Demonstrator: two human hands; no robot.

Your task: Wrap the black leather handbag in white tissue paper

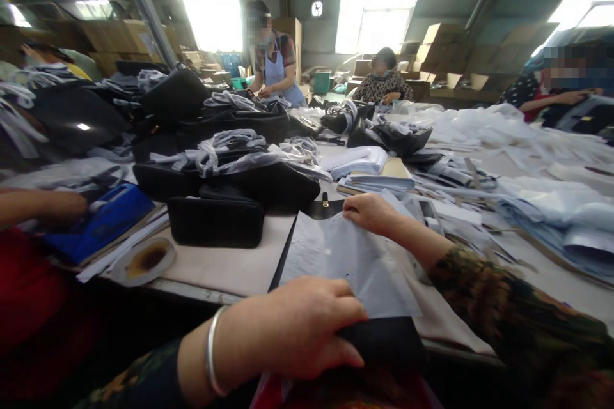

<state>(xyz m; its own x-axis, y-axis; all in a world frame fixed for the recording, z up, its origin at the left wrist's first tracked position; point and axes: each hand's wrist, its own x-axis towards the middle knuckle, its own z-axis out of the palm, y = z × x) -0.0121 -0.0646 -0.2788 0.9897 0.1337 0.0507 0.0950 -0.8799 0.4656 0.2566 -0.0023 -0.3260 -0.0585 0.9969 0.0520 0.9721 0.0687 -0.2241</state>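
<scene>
The left hand [297, 326], with a pale bangle at its wrist, spreads its thumb from its fingers at the near edge of a thin, translucent white sheet [326, 246]; whether it grips anything I can't tell. The sheet lies over a flat black piece [391, 339] showing along its left and near edges. The right hand [371, 212] pinches the sheet's far edge. Leftward, a strip of beige tabletop [240, 268] gives room before a black rectangular bag [215, 222]. Beyond, heaped black bags with white-wrapped straps [230, 147] leave little room.
</scene>
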